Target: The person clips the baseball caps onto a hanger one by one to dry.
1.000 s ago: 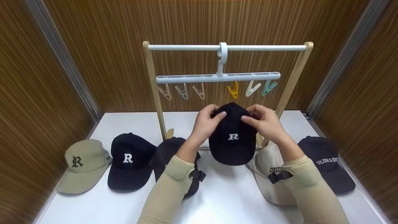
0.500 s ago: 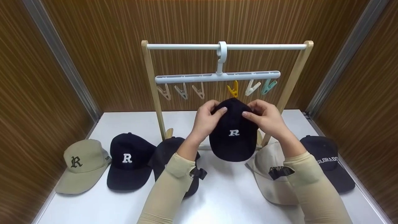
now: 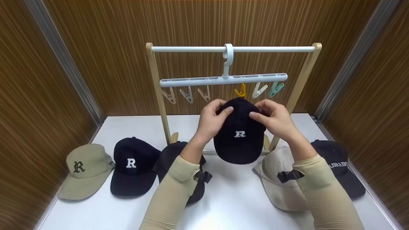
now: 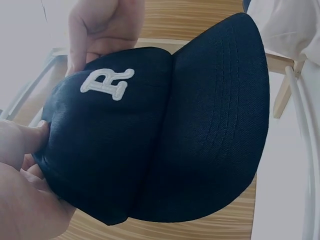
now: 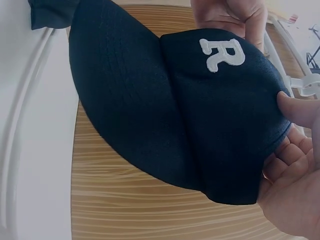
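Observation:
Both hands hold a black baseball cap (image 3: 239, 145) with a white R, raised off the table with its brim pointing down. My left hand (image 3: 211, 119) grips the crown's left side, thumb on the front and fingers behind it. On the other side, my right hand (image 3: 276, 119) grips the crown the same way. The top of the cap overlaps the lower end of a yellow clip (image 3: 241, 90), which hangs from a pale blue hanger (image 3: 204, 81). Whether cap and clip touch, I cannot tell. In the right wrist view, the right thumb presses on the cap (image 5: 225, 120).
The hanger hooks over a rack bar (image 3: 188, 49) and carries several other clips, among them a white clip (image 3: 259, 90) and a teal clip (image 3: 275, 89). On the white table lie a khaki cap (image 3: 86, 169), a navy cap (image 3: 132, 175), a dark cap (image 3: 174, 156), a beige cap (image 3: 278, 195) and a Colorado cap (image 3: 342, 169).
Both hands have lifted the black cap upward, so its top now covers part of the yellow clip. The grip stays the same, and the caps on the table have not moved.

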Demonstrator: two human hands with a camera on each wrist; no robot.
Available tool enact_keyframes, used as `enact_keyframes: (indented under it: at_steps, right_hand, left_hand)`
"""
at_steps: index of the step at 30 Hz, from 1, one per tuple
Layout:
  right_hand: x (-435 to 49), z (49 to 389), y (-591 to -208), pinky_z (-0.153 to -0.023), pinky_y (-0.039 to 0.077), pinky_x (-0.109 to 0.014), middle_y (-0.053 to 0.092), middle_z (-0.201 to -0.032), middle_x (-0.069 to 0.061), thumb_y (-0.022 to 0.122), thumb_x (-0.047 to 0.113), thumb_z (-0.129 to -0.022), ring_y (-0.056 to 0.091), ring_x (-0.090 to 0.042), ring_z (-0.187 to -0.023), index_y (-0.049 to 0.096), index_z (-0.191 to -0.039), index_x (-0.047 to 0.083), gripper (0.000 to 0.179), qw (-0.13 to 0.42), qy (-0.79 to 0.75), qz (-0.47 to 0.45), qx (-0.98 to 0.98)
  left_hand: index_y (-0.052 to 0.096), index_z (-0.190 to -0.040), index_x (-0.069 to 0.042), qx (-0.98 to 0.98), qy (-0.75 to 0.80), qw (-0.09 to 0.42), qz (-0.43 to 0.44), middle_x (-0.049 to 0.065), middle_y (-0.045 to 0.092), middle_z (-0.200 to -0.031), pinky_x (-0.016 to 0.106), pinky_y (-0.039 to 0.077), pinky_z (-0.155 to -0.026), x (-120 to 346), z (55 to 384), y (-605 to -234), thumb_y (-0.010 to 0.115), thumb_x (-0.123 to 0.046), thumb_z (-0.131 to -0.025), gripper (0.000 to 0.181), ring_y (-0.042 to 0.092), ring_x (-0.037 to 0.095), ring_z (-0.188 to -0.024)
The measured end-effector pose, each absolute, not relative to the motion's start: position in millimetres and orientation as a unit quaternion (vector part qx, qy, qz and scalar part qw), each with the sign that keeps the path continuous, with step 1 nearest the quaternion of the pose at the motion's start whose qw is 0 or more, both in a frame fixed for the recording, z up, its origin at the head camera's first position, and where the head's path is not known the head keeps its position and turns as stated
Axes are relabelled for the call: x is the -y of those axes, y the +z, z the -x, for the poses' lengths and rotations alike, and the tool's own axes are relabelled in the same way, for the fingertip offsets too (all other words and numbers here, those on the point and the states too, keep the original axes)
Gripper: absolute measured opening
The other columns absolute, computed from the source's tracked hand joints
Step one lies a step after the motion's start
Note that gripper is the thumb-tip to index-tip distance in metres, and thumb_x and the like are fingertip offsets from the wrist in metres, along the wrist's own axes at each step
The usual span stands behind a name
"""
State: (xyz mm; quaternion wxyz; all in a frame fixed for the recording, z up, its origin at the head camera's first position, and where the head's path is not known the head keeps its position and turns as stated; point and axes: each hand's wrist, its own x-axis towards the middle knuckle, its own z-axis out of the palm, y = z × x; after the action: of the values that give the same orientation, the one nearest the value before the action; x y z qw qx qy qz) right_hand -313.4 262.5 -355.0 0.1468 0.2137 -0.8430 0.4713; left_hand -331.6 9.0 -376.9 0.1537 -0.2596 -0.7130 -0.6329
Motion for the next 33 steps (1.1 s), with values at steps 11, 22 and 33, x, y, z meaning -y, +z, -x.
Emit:
enact_keyframes:
  at_steps: [11,22,33]
  right_hand:
    - [-263,312,-341,-0.071,0.053,-0.024,0.077,-0.095,-0.011,0.082,0.015,-0.103,0.067,-0.017,-0.081,0.075,-0.111,0.000,0.018,0.168,0.465,-0.229,0.838]
    - [-266,314,-336,-0.073,0.052,-0.023,0.077,-0.096,-0.010,0.080,0.017,-0.105,0.068,-0.015,-0.082,0.076,-0.113,0.000,0.019,0.172,0.458,-0.230,0.841]
    - [-271,321,-337,-0.070,0.055,-0.023,0.077,-0.095,-0.012,0.075,0.023,-0.110,0.067,-0.016,-0.080,0.076,-0.115,0.000,0.023,0.169,0.459,-0.224,0.843]
  left_hand:
    - [0.074,-0.117,-0.004,0.695,-0.641,0.168,0.280,0.005,0.077,-0.107,0.030,0.056,-0.087,-11,330,-367,0.073,-0.013,-0.110,0.012,0.070,0.015,-0.097]
    - [0.075,-0.116,-0.003,0.684,-0.646,0.175,0.289,0.006,0.076,-0.107,0.030,0.056,-0.087,-12,331,-366,0.074,-0.013,-0.109,0.012,0.070,0.015,-0.097]
    - [0.076,-0.115,-0.003,0.680,-0.649,0.177,0.291,0.006,0.076,-0.109,0.031,0.057,-0.088,-13,331,-365,0.075,-0.013,-0.108,0.012,0.070,0.015,-0.098]
